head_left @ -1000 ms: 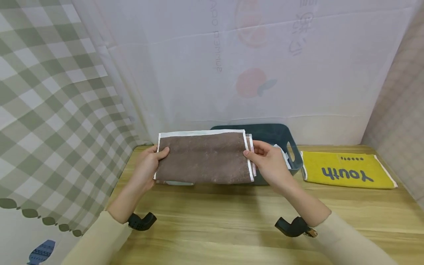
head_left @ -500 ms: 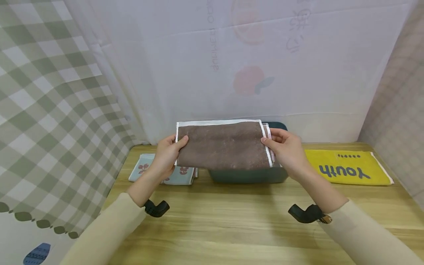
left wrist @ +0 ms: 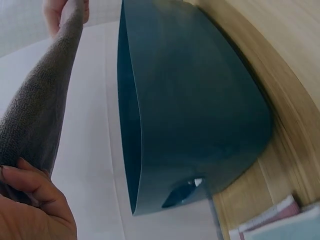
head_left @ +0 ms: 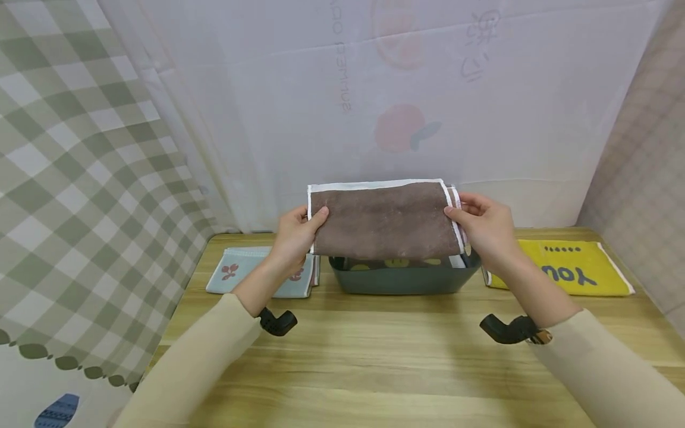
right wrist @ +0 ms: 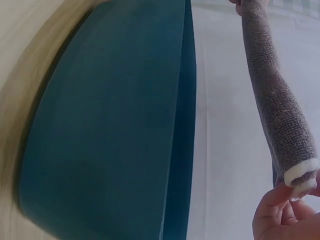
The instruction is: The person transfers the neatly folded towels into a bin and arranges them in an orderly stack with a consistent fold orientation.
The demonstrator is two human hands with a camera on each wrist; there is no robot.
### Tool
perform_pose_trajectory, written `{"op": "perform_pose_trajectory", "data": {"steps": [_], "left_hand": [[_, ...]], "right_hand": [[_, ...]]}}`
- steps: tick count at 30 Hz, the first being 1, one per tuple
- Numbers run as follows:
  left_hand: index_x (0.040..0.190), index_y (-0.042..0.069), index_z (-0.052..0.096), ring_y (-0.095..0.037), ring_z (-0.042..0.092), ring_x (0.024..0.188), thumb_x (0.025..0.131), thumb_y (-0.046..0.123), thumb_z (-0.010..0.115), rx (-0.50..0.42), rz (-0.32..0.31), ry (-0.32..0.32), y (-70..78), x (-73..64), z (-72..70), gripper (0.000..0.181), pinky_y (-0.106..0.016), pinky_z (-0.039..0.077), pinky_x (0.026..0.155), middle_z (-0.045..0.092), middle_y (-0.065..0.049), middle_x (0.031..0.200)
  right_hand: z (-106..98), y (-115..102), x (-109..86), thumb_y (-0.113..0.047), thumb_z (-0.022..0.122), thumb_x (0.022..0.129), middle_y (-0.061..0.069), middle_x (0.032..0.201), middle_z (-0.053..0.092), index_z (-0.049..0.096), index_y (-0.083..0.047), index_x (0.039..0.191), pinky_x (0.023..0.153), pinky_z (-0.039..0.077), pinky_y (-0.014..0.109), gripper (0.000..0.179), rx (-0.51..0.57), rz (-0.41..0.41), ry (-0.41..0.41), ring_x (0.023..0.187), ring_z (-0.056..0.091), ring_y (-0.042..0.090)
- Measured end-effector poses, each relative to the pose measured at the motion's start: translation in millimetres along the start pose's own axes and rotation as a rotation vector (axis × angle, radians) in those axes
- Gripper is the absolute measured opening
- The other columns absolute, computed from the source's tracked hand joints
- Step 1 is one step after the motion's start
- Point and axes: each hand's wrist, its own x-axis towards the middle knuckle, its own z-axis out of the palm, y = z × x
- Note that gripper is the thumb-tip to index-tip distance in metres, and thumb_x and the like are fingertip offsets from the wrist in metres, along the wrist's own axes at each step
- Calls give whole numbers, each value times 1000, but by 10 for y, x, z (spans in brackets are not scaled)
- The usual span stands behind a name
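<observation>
A folded brown towel point(head_left: 382, 220) with white edging is stretched between both hands, above a dark green plastic basket point(head_left: 404, 282). At its left edge the left hand point(head_left: 297, 238) pinches it, thumb on the near face. The right hand point(head_left: 487, 232) pinches the opposite edge, where a second layer peeks out. From the left wrist view, the towel point(left wrist: 42, 95) appears edge-on, apart from the basket point(left wrist: 195, 105) and higher than its rim. Its rounded fold and white end band show in the right wrist view. Inside the basket, partly hidden by the towel, lies patterned cloth point(head_left: 397, 263).
Left of the basket, a light blue folded towel point(head_left: 291, 289) with red motifs lies on the wooden table point(head_left: 369, 362). A yellow towel point(head_left: 572, 267) with dark lettering lies to the right. White cloth point(head_left: 267, 119) hangs behind, and a green checked cloth point(head_left: 80, 166) hangs at the left.
Both hands have carried the brown towel rightward and up, from left of the basket to over it. The light blue towel and the basket's front have come into view.
</observation>
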Motion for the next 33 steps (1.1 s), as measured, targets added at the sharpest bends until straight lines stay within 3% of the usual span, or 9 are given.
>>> {"op": "perform_pose_trajectory", "data": {"steps": [9, 19, 23, 27, 30, 33], "left_hand": [[128, 1, 68, -17, 75, 79, 107, 23, 64, -13, -28, -17, -38, 87, 211, 30, -30, 62, 68, 76, -13, 102], [126, -2, 66, -13, 66, 68, 109, 16, 56, 27, -69, -53, -150, 184, 392, 27, -25, 52, 58, 69, -9, 92], [129, -3, 64, -13, 63, 68, 111, 16, 51, 45, -88, -59, -211, 202, 427, 29, -26, 48, 59, 67, -8, 92], [129, -4, 61, -16, 64, 76, 112, 15, 49, 54, -115, -60, -259, 218, 452, 29, -29, 51, 67, 65, -9, 96], [129, -4, 59, -18, 61, 85, 112, 14, 47, 70, -123, -68, -292, 248, 476, 28, -33, 52, 76, 62, -10, 102], [129, -5, 57, -22, 58, 95, 112, 11, 44, 87, -126, -73, -317, 279, 503, 28, -37, 51, 84, 58, -11, 108]], "right_hand": [[-141, 110, 150, -27, 68, 103, -12, 98, 64, 58, 2, 144, 73, 55, 15, 52, -25, 28, 46, 92, 62, 4], [-228, 260, 258, -27, 70, 103, -15, 94, 65, 59, 5, 143, 74, 55, 13, 53, -55, 52, 63, 90, 62, 1], [-213, 299, 277, -24, 69, 103, -14, 93, 65, 60, 5, 141, 74, 54, 12, 49, -74, 41, 61, 89, 62, 1], [-189, 330, 299, -21, 70, 102, -14, 91, 65, 61, 6, 140, 72, 55, 13, 47, -83, 30, 59, 85, 62, 0], [-175, 350, 324, -19, 70, 102, -6, 96, 68, 62, 7, 139, 70, 56, 14, 46, -98, 23, 58, 83, 63, -1], [-160, 360, 341, -18, 70, 102, 13, 109, 70, 61, 9, 139, 69, 56, 15, 47, -132, 15, 43, 82, 62, -2]]}}
